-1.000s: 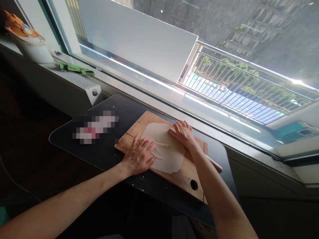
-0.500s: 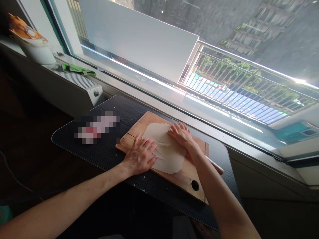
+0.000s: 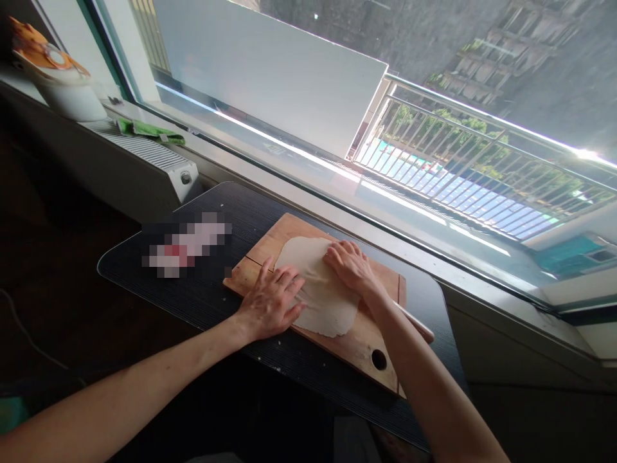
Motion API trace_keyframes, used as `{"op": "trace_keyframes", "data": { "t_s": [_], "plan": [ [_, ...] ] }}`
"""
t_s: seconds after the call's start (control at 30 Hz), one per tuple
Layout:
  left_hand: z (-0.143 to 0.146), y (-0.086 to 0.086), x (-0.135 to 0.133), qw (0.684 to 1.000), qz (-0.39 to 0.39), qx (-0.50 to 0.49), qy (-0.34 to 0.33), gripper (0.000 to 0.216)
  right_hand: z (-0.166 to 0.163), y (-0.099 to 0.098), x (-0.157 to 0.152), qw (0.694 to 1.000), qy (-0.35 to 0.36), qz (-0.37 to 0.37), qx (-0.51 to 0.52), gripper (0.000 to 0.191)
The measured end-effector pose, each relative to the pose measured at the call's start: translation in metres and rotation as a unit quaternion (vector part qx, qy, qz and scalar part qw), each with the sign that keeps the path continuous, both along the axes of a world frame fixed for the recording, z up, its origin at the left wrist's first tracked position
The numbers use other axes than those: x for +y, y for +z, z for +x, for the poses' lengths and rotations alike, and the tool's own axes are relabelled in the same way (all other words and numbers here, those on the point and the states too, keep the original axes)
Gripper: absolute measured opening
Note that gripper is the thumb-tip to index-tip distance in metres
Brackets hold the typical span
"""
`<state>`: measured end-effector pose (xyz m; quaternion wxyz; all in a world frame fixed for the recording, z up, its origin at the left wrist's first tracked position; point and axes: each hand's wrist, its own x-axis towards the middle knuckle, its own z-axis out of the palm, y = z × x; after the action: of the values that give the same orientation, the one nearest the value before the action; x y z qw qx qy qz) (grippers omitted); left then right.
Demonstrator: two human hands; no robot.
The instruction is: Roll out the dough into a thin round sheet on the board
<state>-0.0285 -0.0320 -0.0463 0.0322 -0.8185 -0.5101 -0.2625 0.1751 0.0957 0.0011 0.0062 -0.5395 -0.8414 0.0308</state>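
1. Toward the left corner of the surface (image 3: 241, 202) lies an item masked by mosaic (image 3: 187, 244), too obscured to identify; it has not shifted noticeably over the last second.
2. The left hand (image 3: 272, 302) is at the near-left edge of the wooden board (image 3: 279, 241), fingers spread over the left margin of the dough sheet (image 3: 335, 312). Its grip is released, nothing clasped, and it has barely moved, so it appears to steady that side.
3. The dough sheet lies flat in the middle of the board, reaching close to the board's near edge. The creases between the hands look softer than a second ago; in my judgement the sheet lies smoother, though not wholly crease-free.
4. The right hand (image 3: 351, 267) shows the clearest change: its fingers, higher toward the board's far edge a second ago, now rest lower, over the sheet's far-right margin. Whether its grip clasps anything underneath, I cannot tell.
5. The rolling pin (image 3: 418, 325) slants out from behind the right forearm (image 3: 424, 379), past the board's right edge; its other end is hidden.
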Motion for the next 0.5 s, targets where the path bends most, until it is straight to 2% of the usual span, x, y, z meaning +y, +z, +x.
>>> {"op": "trace_keyframes", "data": {
  "t_s": [0.07,0.13,0.27,0.33,0.4,0.5],
  "plan": [
    [0.000,0.000,0.000,1.000,-0.003,-0.001,-0.002,0.038,-0.005,-0.003,-0.015,1.000,0.005,0.005,0.017,0.047],
    [0.000,-0.001,0.000,1.000,-0.003,-0.001,-0.003,0.038,-0.006,-0.005,-0.015,1.000,-0.012,0.021,0.018,0.050],
    [-0.001,-0.001,0.000,1.000,-0.001,0.002,-0.003,0.040,0.005,-0.002,0.023,0.996,-0.088,0.025,0.007,0.051],
    [-0.001,-0.001,0.000,1.000,-0.001,0.001,-0.001,0.039,0.008,0.001,0.031,0.994,-0.109,0.014,0.008,0.050],
    [-0.001,0.000,0.000,1.000,-0.001,0.000,0.000,0.038,0.006,0.001,0.021,0.997,-0.080,0.010,0.008,0.049],
    [0.000,0.002,0.000,1.000,-0.003,-0.004,-0.003,0.038,-0.004,-0.005,-0.016,0.999,0.005,0.025,0.019,0.048]
  ]
}}
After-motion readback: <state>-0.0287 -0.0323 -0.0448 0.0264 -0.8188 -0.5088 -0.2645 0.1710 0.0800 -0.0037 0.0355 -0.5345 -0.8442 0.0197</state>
